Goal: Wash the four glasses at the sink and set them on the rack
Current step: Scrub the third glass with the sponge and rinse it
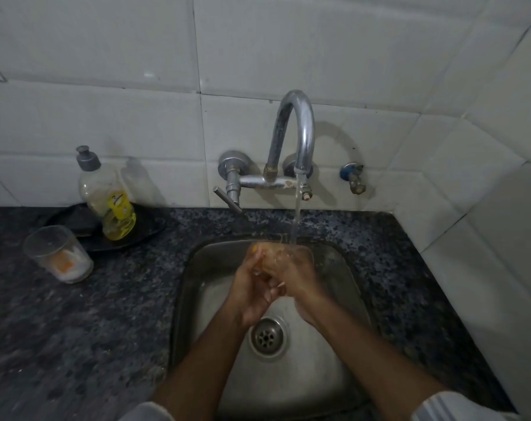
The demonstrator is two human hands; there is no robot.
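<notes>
Both bare forearms reach forward from pale sleeves and converge, the left hand (252, 287) with fingers curled and its grip closed round a clear glass (288, 253), the right hand (297, 281) wrapped round it from the other side, fingers of the two hands overlapping.

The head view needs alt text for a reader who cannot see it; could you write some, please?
Both hands, left hand and right hand, hold a clear glass under the running tap over a steel sink. Another glass and a soap bottle stand on the counter, left.
</notes>
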